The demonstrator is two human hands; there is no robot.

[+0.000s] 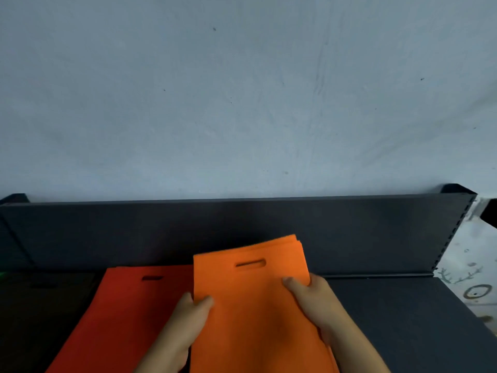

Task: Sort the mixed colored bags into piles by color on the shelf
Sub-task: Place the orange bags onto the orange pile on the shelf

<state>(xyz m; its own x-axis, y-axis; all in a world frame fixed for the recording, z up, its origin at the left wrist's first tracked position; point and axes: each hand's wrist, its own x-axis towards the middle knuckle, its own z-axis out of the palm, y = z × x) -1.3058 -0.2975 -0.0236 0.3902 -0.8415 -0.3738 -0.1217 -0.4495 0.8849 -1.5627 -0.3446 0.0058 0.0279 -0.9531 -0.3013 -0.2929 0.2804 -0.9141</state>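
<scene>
Both hands, left hand and right hand, grip the orange bags; next, they likely lower them onto the shelf beside the red pile.

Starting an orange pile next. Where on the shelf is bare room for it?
Free: the dark shelf surface right of the orange bags, up to the back panel. Crowded: the red bags lie left of them, with a dark pile at far left.
</scene>
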